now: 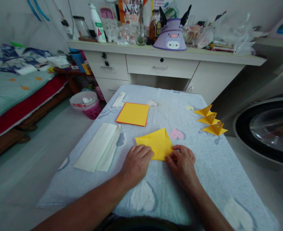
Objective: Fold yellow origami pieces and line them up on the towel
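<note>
A partly folded yellow paper sheet (157, 141) lies on the blue-covered table (199, 179) in front of me. My left hand (136, 163) rests on its lower left edge with curled fingers pressing the paper down. My right hand (182, 163) pinches the sheet's lower right corner between thumb and fingers. A stack of yellow square sheets (133, 114) lies farther back. Three folded yellow paper shapes (211, 121) sit in a row at the table's right edge.
A folded white cloth (99, 147) lies on the table's left side, and a white remote (118, 99) near the far edge. Behind stand a cluttered white desk (160, 65), a pink bin (84, 103), a bed (13, 93) at left and a washing machine door (269, 128) at right.
</note>
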The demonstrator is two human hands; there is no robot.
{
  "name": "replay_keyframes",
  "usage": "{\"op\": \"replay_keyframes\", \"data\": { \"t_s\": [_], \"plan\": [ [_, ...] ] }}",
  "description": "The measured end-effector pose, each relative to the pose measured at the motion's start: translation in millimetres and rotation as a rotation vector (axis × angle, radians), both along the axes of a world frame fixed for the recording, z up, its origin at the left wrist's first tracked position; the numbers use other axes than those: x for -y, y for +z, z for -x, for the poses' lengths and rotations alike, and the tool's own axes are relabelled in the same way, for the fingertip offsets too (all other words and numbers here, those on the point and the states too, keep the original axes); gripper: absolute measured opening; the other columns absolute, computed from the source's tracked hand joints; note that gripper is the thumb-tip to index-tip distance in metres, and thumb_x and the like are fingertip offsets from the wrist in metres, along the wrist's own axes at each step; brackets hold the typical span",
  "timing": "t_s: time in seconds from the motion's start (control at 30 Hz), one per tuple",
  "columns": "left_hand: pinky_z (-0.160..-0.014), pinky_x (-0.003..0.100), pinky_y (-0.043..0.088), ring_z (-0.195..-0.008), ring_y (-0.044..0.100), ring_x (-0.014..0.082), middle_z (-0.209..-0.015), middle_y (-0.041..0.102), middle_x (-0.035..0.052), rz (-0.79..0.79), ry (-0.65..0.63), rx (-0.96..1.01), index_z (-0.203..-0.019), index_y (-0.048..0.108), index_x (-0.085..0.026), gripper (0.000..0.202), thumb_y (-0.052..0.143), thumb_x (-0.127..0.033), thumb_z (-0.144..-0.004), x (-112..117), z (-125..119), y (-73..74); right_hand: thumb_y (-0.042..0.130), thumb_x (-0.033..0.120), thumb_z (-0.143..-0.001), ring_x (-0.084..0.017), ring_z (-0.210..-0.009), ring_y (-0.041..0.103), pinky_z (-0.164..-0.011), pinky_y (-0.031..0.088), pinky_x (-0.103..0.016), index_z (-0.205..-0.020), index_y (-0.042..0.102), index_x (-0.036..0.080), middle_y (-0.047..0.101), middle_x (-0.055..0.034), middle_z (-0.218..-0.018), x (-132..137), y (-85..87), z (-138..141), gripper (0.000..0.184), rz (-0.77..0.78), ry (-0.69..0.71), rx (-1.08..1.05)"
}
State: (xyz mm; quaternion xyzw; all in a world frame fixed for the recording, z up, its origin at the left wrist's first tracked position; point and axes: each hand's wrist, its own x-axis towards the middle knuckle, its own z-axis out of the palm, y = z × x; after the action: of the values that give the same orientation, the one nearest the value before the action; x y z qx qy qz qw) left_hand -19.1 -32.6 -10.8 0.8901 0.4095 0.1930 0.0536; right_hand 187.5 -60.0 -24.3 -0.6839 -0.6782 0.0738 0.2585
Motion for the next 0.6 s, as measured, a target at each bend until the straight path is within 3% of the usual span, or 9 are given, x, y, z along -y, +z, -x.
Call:
{"op": "replay_keyframes", "data": {
  "t_s": [0.13,0.23,0.4,0.6],
  "plan": [
    [-0.096,0.039,0.045,-0.114,0.057,0.0241,-0.124,0.063,0.0101,-0.108,-0.205,-0.024,-0.119,0.057,-0.014,0.028,0.042,-0.014,-0.095,16.0,-4.8,-9.3,0.062,0.028,-0.081,-0.029,-0.102,0.051,-0.09,0.036,-0.05,-0.069,0.065,0.022,0.061,-0.0088,-0.108,0.2,-0.8,-0.9,0.013,-0.013,0.0,0.012],
    [-0.103,0.041,0.042,-0.123,0.054,0.0276,-0.133,0.058,0.0134,-0.12,-0.181,-0.096,-0.131,0.051,-0.011,0.036,0.044,-0.018,-0.095,27.3,-9.5,-15.4,0.063,0.028,-0.081,-0.03,-0.104,0.051,-0.091,0.035,-0.05,-0.07,0.065,0.022,0.061,-0.0086,-0.11,0.4,-2.1,-1.9,0.013,0.004,0.0,0.018],
    [-0.11,0.043,0.039,-0.132,0.047,0.0301,-0.142,0.051,0.0168,-0.058,-0.126,-0.135,-0.135,0.047,-0.01,0.052,0.054,-0.041,-0.093,35.9,-12.9,-19.4,0.062,0.029,-0.082,-0.03,-0.104,0.05,-0.093,0.034,-0.051,-0.073,0.066,0.022,0.06,-0.0091,-0.11,1.4,-2.2,-1.9,0.012,0.003,0.007,0.011],
    [-0.112,0.043,0.037,-0.134,0.046,0.0289,-0.144,0.049,0.0149,-0.025,-0.112,-0.103,-0.136,0.047,-0.012,0.057,0.056,-0.045,-0.091,34.6,-11.6,-17.5,0.061,0.027,-0.082,-0.029,-0.104,0.049,-0.093,0.033,-0.05,-0.073,0.066,0.022,0.06,-0.0085,-0.109,1.9,-1.6,-0.8,0.011,0.006,-0.005,0.013]
  ]
}}
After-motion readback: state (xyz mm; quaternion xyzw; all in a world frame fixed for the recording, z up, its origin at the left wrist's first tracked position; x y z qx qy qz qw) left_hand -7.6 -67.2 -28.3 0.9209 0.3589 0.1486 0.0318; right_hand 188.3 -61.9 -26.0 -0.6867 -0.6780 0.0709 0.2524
